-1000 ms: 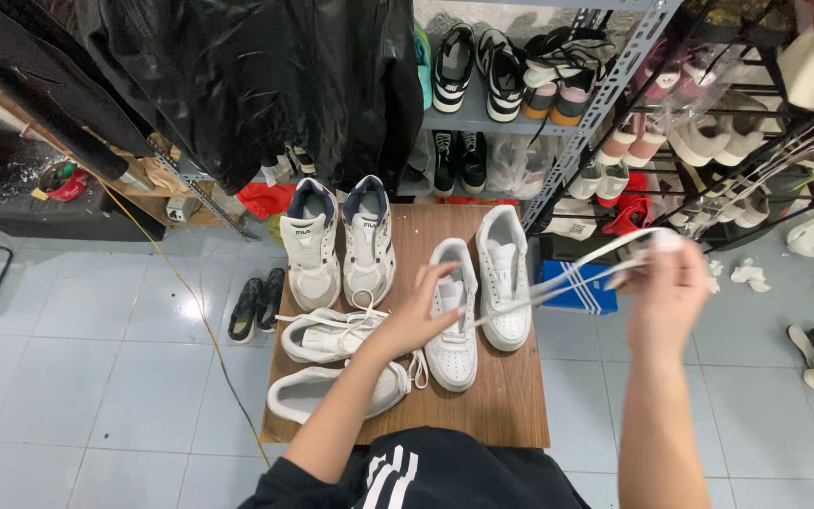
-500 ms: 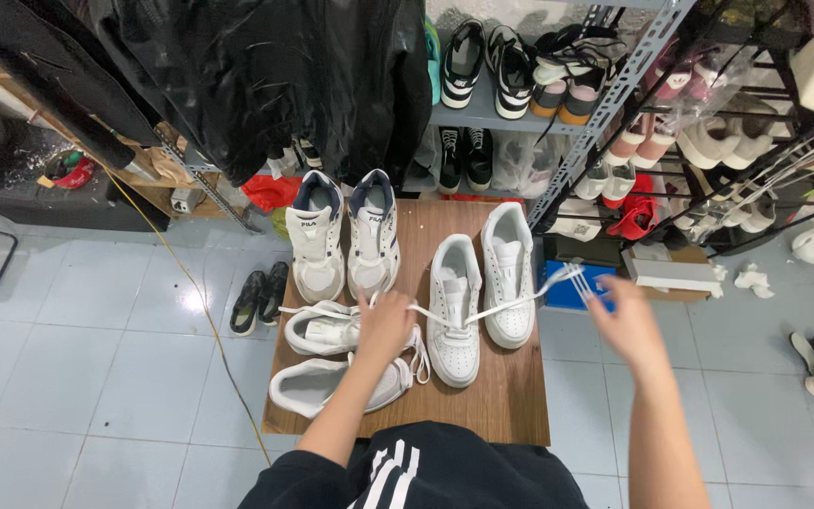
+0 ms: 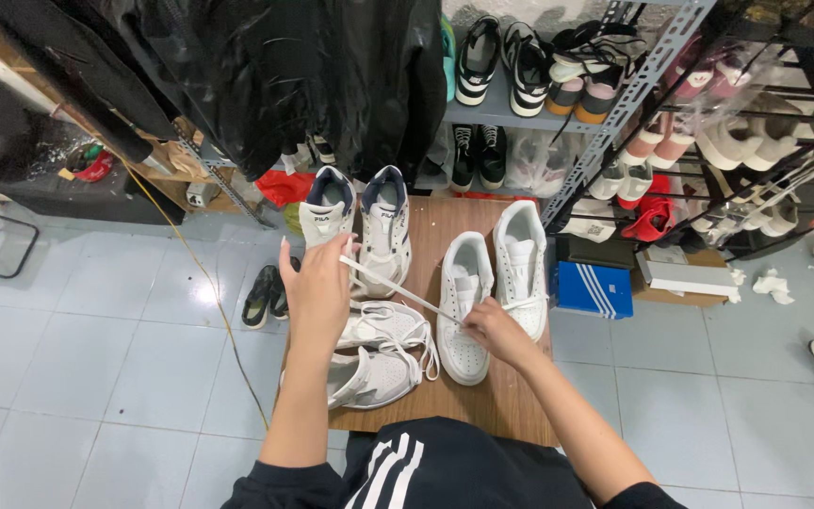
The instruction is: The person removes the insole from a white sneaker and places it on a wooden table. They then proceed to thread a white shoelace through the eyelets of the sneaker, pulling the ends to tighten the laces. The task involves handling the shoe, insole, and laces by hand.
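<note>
Pinched in the left hand's (image 3: pixel 317 283) grip, a flat white shoelace (image 3: pixel 398 290) runs taut and slanting down to the right hand (image 3: pixel 492 332), whose fingers close on its other end at the eyelets of a white sneaker (image 3: pixel 463 306). That sneaker stands on the wooden tabletop (image 3: pixel 501 410), directly under the right grip, with its mate (image 3: pixel 520 264) just beside it on the far side. Beyond the left grip stand two white sneakers with navy collars (image 3: pixel 360 221); below it lie two more white sneakers (image 3: pixel 374 353), loosely laced, one tipped on its side. Left of the tabletop, a pair of black shoes (image 3: pixel 264 294) rests on the tiled floor (image 3: pixel 96 358). A metal shelf rack (image 3: pixel 614 104) filled with shoes rises behind the right grip, and a blue shoebox (image 3: pixel 594 288) sits at its foot.
</note>
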